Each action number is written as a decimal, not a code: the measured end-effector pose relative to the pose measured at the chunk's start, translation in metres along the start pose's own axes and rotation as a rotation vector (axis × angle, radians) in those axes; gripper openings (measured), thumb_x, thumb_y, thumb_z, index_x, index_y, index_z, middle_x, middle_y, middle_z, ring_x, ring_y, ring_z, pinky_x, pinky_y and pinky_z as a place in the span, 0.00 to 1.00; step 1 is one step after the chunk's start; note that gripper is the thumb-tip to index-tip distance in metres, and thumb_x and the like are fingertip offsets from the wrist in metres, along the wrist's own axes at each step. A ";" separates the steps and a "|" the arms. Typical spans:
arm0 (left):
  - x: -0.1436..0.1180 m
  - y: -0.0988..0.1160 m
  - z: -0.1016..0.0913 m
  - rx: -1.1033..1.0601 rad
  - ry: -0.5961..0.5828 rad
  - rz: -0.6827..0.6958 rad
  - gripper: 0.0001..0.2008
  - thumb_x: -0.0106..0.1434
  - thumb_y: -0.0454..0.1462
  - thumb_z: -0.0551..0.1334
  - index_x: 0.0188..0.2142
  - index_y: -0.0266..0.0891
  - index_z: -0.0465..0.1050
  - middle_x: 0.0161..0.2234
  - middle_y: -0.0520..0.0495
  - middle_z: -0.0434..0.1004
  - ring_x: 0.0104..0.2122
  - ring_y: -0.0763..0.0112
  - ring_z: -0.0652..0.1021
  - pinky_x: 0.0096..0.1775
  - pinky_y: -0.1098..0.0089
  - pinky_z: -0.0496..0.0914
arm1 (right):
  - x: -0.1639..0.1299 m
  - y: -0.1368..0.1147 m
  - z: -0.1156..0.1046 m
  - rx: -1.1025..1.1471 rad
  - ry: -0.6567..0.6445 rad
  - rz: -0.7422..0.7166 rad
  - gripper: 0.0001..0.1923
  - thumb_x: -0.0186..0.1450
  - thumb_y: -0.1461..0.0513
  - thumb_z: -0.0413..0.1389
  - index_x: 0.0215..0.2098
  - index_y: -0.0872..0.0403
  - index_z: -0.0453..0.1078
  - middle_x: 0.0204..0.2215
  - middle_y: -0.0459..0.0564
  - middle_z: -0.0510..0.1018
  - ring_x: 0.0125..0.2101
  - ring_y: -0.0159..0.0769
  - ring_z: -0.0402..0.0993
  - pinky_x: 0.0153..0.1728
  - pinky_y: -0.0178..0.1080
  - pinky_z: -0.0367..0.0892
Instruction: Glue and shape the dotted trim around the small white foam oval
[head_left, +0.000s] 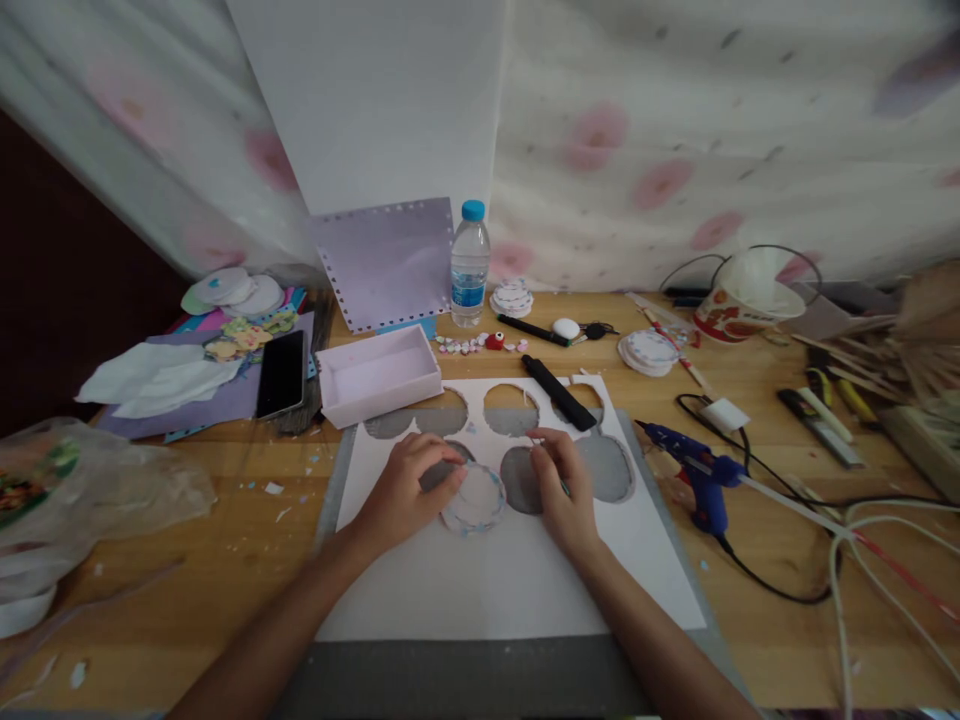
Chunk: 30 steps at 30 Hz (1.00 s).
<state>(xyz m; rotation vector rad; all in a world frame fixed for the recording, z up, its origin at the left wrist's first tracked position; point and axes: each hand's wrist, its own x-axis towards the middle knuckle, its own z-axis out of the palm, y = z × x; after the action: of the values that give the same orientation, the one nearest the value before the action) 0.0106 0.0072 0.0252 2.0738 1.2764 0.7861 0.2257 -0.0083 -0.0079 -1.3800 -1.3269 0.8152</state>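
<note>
My left hand (416, 482) has its thumb and fingers at the upper left edge of a round white paper disc (476, 500) with a blue-and-pink patterned rim. Just right of the disc, my right hand (566, 495) is closed in a pinch, with a thin item in it too small to name. Both hands are over a white paper sheet (480, 590) with several round holes cut out. Beneath the sheet lies a grey mat (450, 680), showing through the holes. A black marker-like stick (559, 392) rests across the sheet's top edge.
Left stand a pale open box (382, 375), a phone (283, 373) and a plastic bag (135, 480). Behind are a water bottle (470, 265) and stacked paper discs (512, 298). At right lie another disc stack (649, 352), a blue glue gun (697, 470), cables and a cutter knife (821, 428).
</note>
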 end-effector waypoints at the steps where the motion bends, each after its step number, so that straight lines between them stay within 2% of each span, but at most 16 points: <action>1: 0.000 -0.001 0.000 0.006 -0.012 0.010 0.06 0.65 0.39 0.60 0.38 0.41 0.74 0.38 0.47 0.75 0.41 0.64 0.74 0.47 0.61 0.66 | 0.001 0.000 0.001 0.042 0.018 0.026 0.11 0.69 0.57 0.48 0.44 0.51 0.67 0.21 0.40 0.63 0.23 0.31 0.60 0.25 0.34 0.56; 3: 0.001 -0.002 0.002 0.028 -0.050 0.042 0.08 0.64 0.40 0.61 0.42 0.42 0.73 0.41 0.46 0.75 0.44 0.63 0.73 0.48 0.61 0.65 | 0.003 0.001 0.003 0.136 0.020 0.081 0.11 0.69 0.55 0.47 0.46 0.51 0.64 0.19 0.38 0.60 0.19 0.29 0.56 0.21 0.33 0.53; 7: 0.001 -0.009 0.006 0.078 -0.158 0.126 0.13 0.63 0.41 0.62 0.47 0.43 0.70 0.46 0.45 0.73 0.48 0.60 0.71 0.50 0.59 0.64 | 0.004 -0.001 0.005 0.257 -0.028 0.175 0.11 0.69 0.54 0.46 0.44 0.51 0.61 0.17 0.37 0.62 0.16 0.28 0.54 0.17 0.32 0.50; 13: 0.001 -0.020 0.008 0.056 -0.220 0.171 0.17 0.62 0.46 0.63 0.48 0.43 0.69 0.47 0.45 0.73 0.48 0.59 0.71 0.50 0.60 0.63 | 0.004 0.003 0.006 0.286 -0.044 0.189 0.12 0.69 0.53 0.45 0.45 0.51 0.60 0.18 0.37 0.65 0.17 0.29 0.57 0.18 0.31 0.52; 18: 0.001 -0.024 0.009 0.062 -0.242 0.184 0.20 0.61 0.49 0.64 0.48 0.42 0.68 0.47 0.44 0.73 0.49 0.58 0.71 0.50 0.60 0.62 | 0.005 0.008 0.006 0.337 -0.050 0.128 0.12 0.71 0.54 0.44 0.46 0.50 0.60 0.22 0.39 0.67 0.18 0.28 0.59 0.20 0.32 0.56; 22: 0.001 -0.024 0.009 0.066 -0.243 0.178 0.21 0.61 0.49 0.64 0.48 0.42 0.69 0.47 0.44 0.73 0.49 0.58 0.71 0.49 0.60 0.62 | 0.002 0.006 0.004 0.189 -0.163 0.065 0.10 0.69 0.55 0.49 0.43 0.50 0.64 0.26 0.42 0.68 0.23 0.29 0.62 0.23 0.33 0.60; 25: 0.000 -0.022 0.008 0.067 -0.234 0.179 0.19 0.62 0.48 0.64 0.48 0.42 0.69 0.47 0.44 0.73 0.48 0.58 0.71 0.49 0.60 0.62 | -0.003 0.003 0.003 0.108 -0.276 -0.017 0.08 0.66 0.57 0.55 0.42 0.50 0.63 0.27 0.42 0.69 0.24 0.29 0.64 0.24 0.33 0.63; 28: 0.000 -0.021 0.007 0.066 -0.225 0.183 0.17 0.64 0.46 0.62 0.49 0.43 0.69 0.46 0.44 0.74 0.48 0.59 0.71 0.49 0.61 0.63 | -0.006 0.000 0.003 0.001 -0.371 -0.125 0.08 0.64 0.60 0.56 0.42 0.49 0.63 0.27 0.43 0.71 0.22 0.30 0.66 0.23 0.33 0.63; 30: 0.000 -0.020 0.007 0.065 -0.224 0.182 0.14 0.66 0.44 0.60 0.49 0.43 0.69 0.46 0.45 0.74 0.48 0.60 0.71 0.49 0.61 0.63 | -0.007 -0.001 0.003 -0.090 -0.389 -0.221 0.08 0.64 0.62 0.55 0.41 0.49 0.64 0.28 0.45 0.72 0.25 0.31 0.69 0.25 0.34 0.65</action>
<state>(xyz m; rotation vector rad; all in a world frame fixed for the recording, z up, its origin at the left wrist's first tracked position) 0.0044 0.0132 0.0058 2.2813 1.0156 0.5749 0.2216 -0.0144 -0.0088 -1.1506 -1.8004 0.9101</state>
